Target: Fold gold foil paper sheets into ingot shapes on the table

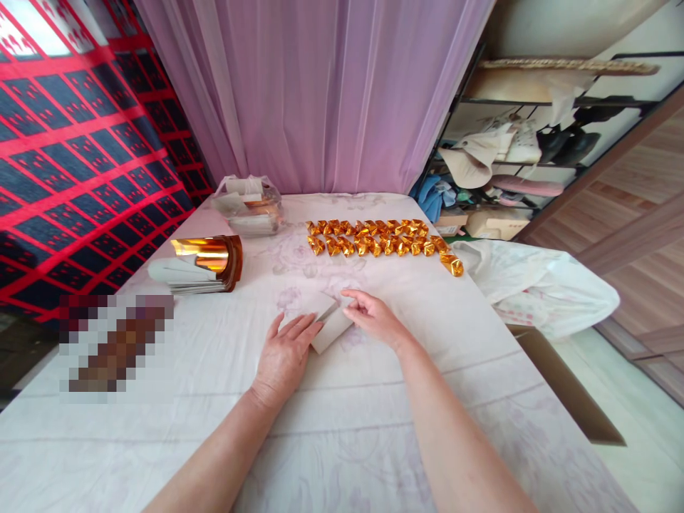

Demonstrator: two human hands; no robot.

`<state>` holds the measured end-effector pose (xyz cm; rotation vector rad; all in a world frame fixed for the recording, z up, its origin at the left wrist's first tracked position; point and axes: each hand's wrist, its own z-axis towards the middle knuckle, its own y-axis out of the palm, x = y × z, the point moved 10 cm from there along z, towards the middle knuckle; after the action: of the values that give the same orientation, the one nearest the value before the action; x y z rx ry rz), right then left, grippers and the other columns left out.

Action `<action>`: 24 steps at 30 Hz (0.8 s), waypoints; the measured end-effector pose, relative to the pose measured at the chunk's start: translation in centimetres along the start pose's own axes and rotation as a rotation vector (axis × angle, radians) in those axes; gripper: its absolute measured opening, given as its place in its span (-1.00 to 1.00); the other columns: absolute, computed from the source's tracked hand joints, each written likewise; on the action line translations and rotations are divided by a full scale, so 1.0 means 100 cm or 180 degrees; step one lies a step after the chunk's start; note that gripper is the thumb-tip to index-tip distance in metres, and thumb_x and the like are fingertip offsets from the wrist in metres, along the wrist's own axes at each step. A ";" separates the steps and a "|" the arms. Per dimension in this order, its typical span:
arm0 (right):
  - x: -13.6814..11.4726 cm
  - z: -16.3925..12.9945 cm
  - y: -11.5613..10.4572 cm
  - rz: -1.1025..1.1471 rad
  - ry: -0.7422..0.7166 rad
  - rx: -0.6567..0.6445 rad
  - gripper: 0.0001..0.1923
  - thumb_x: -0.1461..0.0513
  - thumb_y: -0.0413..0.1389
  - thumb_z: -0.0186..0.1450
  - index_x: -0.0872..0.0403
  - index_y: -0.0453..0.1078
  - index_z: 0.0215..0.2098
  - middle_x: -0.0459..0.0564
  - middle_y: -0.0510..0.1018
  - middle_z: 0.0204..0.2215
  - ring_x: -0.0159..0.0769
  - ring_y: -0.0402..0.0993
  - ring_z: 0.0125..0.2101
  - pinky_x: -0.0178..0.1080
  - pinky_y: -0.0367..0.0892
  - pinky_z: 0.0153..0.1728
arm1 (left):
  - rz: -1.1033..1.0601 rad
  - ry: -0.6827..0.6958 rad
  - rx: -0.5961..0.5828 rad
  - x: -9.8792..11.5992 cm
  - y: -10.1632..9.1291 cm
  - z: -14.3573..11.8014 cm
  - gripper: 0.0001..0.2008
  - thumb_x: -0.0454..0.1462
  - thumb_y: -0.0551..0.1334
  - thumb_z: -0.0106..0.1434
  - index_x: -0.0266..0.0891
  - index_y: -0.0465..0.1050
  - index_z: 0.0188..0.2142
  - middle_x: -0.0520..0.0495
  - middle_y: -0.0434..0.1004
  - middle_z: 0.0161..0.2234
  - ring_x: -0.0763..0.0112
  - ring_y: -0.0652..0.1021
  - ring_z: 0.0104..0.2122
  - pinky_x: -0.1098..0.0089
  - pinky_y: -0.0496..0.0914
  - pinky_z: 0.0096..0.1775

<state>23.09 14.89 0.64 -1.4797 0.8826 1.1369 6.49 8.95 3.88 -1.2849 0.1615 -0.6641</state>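
A white paper sheet (332, 332) with a folded-over flap lies on the cloth-covered table in front of me. My left hand (286, 353) rests flat on its left side, fingers stretched out over the flap. At the upper right edge, my right hand (378, 318) has its fingers curled in, with thumb and index finger at the paper's corner. Beyond the hands, folded shiny gold paper pieces (374, 246) stand in two rows. To the left is a curved stack of gold-and-white paper sheets (200, 267).
A clear plastic bag (249, 206) with more paper sits at the back left. A blurred patch (117, 345) hides something at the left. Right of the table are a white plastic bag (556, 285), a cardboard box (569, 388) and a shoe rack (518, 167). A purple curtain (320, 92) hangs behind.
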 end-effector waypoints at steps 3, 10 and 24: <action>-0.001 -0.006 0.000 0.0048 0.0184 -0.0213 -0.50 0.17 0.16 0.19 0.07 0.40 0.10 -0.18 0.45 -0.49 -0.42 0.34 -0.49 -0.34 0.30 -0.41 | -0.0070 0.0130 -0.0116 -0.003 0.002 -0.002 -0.48 -0.48 0.01 0.25 -0.09 0.45 0.11 -0.11 0.50 0.14 0.21 0.49 0.12 -0.02 0.14 0.26; 0.002 -0.022 0.002 -0.0048 0.0525 -0.0460 -0.54 0.24 0.15 0.17 0.08 0.42 0.06 -0.18 0.46 -0.54 -0.41 0.35 -0.52 -0.35 0.28 -0.45 | -0.0155 0.0248 -0.0627 -0.007 0.014 -0.011 -0.39 -0.49 0.04 0.21 -0.14 0.30 0.23 -0.12 0.53 0.11 0.23 0.45 0.17 0.03 0.13 0.26; -0.004 -0.051 0.010 -0.0540 -0.0050 -0.0503 -0.57 0.35 0.08 0.19 0.02 0.50 0.01 -0.10 0.57 -0.33 -0.36 0.49 -0.32 -0.31 0.39 -0.23 | -0.0176 0.0574 -0.0959 0.004 0.009 -0.024 -0.52 -0.12 0.15 0.35 -0.08 0.29 0.24 -0.11 0.30 0.28 0.09 0.27 0.29 -0.10 -0.03 0.30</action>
<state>23.09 9.65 0.90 -1.6392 0.6550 1.1103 6.06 6.88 2.40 -1.5211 0.3868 -0.8257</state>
